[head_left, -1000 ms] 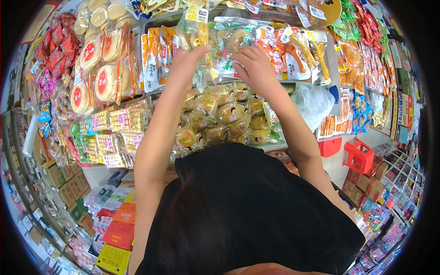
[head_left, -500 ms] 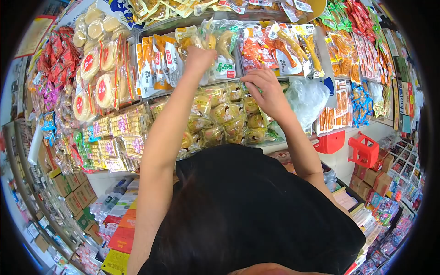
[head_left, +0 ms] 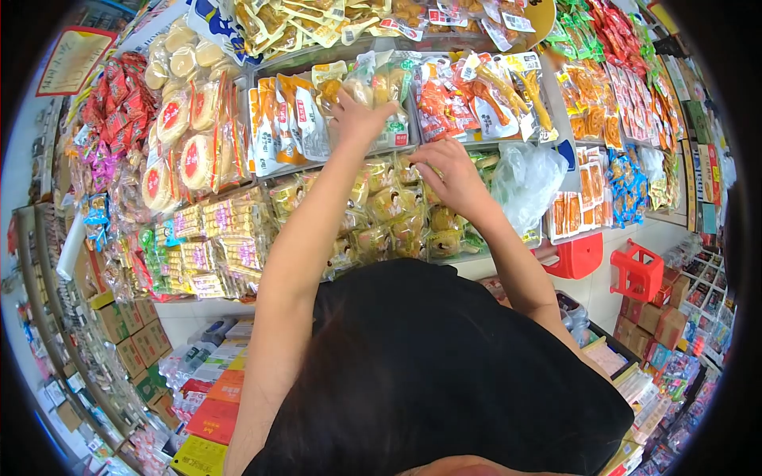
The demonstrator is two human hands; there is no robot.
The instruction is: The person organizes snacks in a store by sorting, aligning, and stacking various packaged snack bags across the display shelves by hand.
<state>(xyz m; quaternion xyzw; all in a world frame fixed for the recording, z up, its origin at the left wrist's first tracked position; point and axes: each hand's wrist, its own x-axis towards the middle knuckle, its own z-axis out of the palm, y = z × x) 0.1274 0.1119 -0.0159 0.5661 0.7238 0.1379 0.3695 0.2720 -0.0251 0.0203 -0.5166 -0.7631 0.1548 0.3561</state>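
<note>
My left hand point(head_left: 362, 120) is over a clear plastic tray, its thumb and fingers spread and its fingertips against vacuum-sealed snack packets point(head_left: 386, 83) with green-and-white labels. White-and-orange packets point(head_left: 286, 119) stand to its left in the same tray. My right hand point(head_left: 451, 173) hovers by the front edge of the neighbouring tray, thumb and bent fingers apart, with nothing visible in it. Behind it are chicken-leg-like packets point(head_left: 494, 107) in red, white and yellow wrapping. Yellowish clear-wrapped packs point(head_left: 389, 202) lie below both hands.
A crumpled clear plastic bag point(head_left: 528, 186) lies right of my right hand. Round flat cakes point(head_left: 194, 166) in clear wrap are stacked at left, above bundled stick biscuits point(head_left: 226, 234). A red plastic stool point(head_left: 637, 267) stands on the floor at right; cartons point(head_left: 131, 333) stand at lower left.
My left hand, closed at a packet before, has spread its fingers and come slightly down and right in view. My right hand has shifted a little down and left. The view has shifted slightly.
</note>
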